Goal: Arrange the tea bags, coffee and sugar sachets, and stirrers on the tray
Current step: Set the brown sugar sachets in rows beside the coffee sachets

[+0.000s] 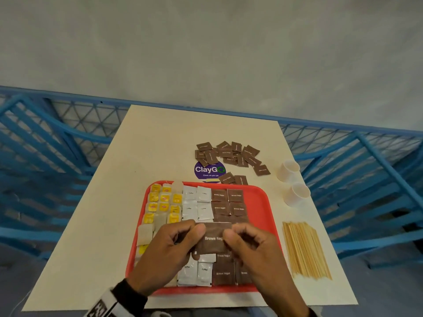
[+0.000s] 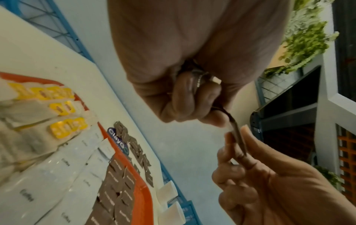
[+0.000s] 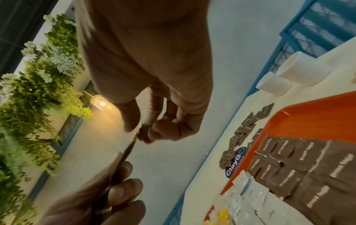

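Observation:
Both hands hold one brown sugar sachet (image 1: 214, 239) a little above the near half of the red tray (image 1: 266, 203). My left hand (image 1: 198, 241) pinches its left edge and my right hand (image 1: 230, 242) pinches its right edge. In the left wrist view the sachet (image 2: 238, 137) shows edge-on between the left hand (image 2: 219, 117) and the right hand (image 2: 237, 146). On the tray lie columns of yellow tea bags (image 1: 163, 201), white coffee sachets (image 1: 196, 202) and brown sugar sachets (image 1: 229, 202). Wooden stirrers (image 1: 305, 250) lie on the table right of the tray.
A loose pile of brown sugar sachets (image 1: 229, 154) lies beyond the tray near a purple sticker (image 1: 209, 170). Two white paper cups (image 1: 288, 170) (image 1: 296, 194) stand at the table's right edge. Blue metal railings (image 1: 57, 138) surround the table.

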Demonstrator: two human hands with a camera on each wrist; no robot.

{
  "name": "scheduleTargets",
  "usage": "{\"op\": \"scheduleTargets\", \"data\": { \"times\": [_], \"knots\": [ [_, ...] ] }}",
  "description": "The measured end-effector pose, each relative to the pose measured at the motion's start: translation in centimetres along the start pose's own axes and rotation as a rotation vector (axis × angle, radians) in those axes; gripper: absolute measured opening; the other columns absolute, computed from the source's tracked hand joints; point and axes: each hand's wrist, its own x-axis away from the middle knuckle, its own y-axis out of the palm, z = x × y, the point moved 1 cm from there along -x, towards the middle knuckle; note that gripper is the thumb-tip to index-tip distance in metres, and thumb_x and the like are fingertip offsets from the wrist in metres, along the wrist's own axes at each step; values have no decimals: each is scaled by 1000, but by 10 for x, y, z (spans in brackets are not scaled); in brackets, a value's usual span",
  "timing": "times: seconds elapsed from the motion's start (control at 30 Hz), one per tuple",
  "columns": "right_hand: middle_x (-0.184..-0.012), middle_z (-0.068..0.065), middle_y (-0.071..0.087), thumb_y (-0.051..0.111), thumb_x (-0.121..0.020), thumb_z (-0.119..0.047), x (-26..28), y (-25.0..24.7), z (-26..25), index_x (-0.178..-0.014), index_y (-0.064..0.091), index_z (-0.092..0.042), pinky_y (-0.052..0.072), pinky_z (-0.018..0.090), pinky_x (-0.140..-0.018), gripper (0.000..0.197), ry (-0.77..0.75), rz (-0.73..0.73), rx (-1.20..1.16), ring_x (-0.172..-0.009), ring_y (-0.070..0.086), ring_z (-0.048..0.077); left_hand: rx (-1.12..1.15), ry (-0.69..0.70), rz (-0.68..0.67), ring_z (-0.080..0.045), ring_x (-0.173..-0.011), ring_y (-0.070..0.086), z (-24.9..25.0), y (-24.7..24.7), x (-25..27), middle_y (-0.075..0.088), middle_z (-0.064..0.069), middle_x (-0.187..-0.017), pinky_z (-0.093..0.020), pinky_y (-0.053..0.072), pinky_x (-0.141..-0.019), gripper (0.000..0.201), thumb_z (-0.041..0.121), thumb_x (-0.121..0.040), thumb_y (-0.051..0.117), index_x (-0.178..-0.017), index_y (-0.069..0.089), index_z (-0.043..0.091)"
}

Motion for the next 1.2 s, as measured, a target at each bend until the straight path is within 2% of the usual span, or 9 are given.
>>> {"op": "scheduleTargets", "data": {
  "times": [0.17,0.4,0.53,0.67,0.8,0.93,1.07,1.13,1.2],
  "knots": [
    [-65,-4,66,73,-87,-17,-30,-11,21,-82,74,-8,44,17,-59,11,124,-28,108,-58,55,7,5,-120,66,-7,-45,39,-28,-4,-10,55,-1,-56,-16,34,-46,39,33,-97,52,-62,61,18],
    [-79,2,73,71,-90,-15,-161,-54,86,-80,77,-6,48,12,-59,14,275,220,400,-68,62,8,-97,-366,42,0,-50,49,-66,-15,7,65,-3,-61,-15,39,-54,33,31,-97,58,-70,67,14],
    [-75,6,73,70,-89,-15,-207,-50,108,-76,77,-5,54,33,-70,17,375,246,436,-68,62,15,-48,-481,81,-6,-45,47,-74,-23,14,65,-5,-59,-20,40,-46,29,24,-96,61,-72,67,9],
    [-74,8,74,74,-85,-23,-229,-44,115,-71,74,-3,58,37,-77,25,404,269,598,-69,63,16,-13,-524,134,-11,-45,46,-79,-33,13,65,-6,-59,-24,39,-44,31,24,-96,61,-67,67,14],
    [-68,9,69,66,-91,-31,-218,-42,109,-72,69,-3,51,30,-58,35,352,316,829,-61,59,18,34,-531,104,-17,-49,49,-79,-36,12,66,-8,-64,-27,41,-48,29,16,-97,59,-69,66,17],
    [-70,7,72,64,-92,-25,-181,-36,99,-71,69,-7,59,41,-73,28,260,254,737,-64,65,16,337,-609,159,-28,-71,69,-74,-32,6,75,-12,-89,-33,55,-60,24,-2,-102,43,-106,66,3],
    [-76,-8,72,68,-91,-34,-95,-2,64,-76,72,-21,50,21,-65,21,134,-65,616,-67,63,4,544,-614,137,-25,-109,70,-60,-23,-3,74,-10,-115,-45,55,-95,37,25,-104,38,-119,68,9],
    [-79,-3,73,66,-92,-38,-54,21,45,-82,72,-21,48,18,-58,21,204,-308,415,-61,60,6,552,-600,106,-25,-113,68,-51,-17,-7,73,-10,-118,-46,52,-101,44,32,-103,36,-118,71,10],
    [-75,-2,72,67,-92,-34,-35,33,39,-82,72,-22,46,17,-55,16,187,-348,318,-57,60,7,581,-589,79,-33,-115,66,-44,-9,-9,71,-16,-118,-49,49,-103,47,33,-103,35,-117,73,8]
  ]
}}
